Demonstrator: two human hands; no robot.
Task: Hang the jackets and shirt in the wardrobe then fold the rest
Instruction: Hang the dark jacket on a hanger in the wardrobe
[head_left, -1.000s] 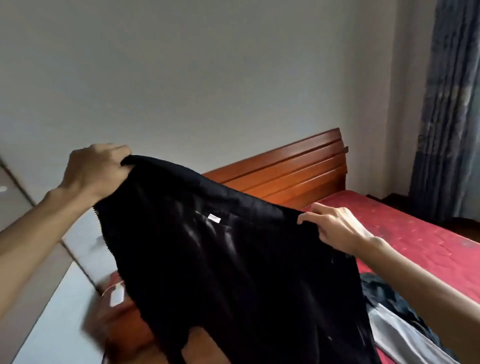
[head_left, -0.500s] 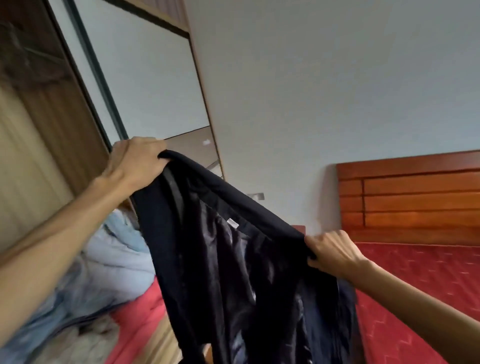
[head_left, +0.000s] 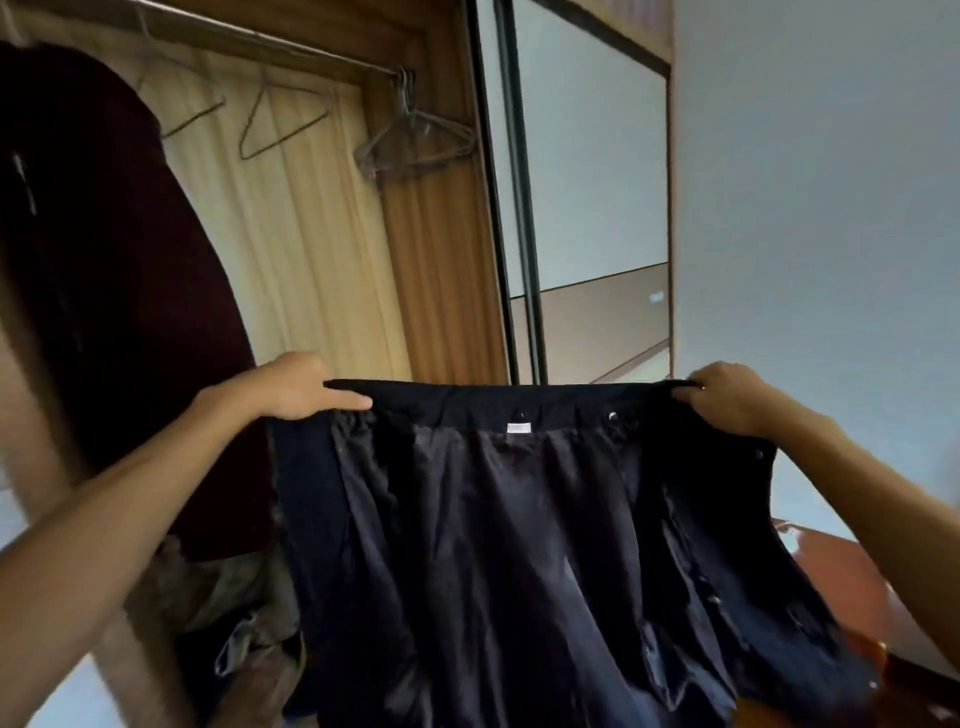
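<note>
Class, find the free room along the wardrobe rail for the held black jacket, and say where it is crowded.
Free: the rail stretch between the maroon garment and the bunched hangers, carrying only two bare wire hangers. Crowded: the left end at the maroon garment, the right end by the bunch.

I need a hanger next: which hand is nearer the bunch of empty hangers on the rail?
Left. The left hand is below the hangers, slightly leftward; the right hand is below, far to their right.

jacket (head_left: 519, 545) black, shiny dark lining, small white label (head_left: 518, 427); hanging garment (head_left: 104, 286) upper left dark maroon; wardrobe (head_left: 436, 260) light-brown wood.
</note>
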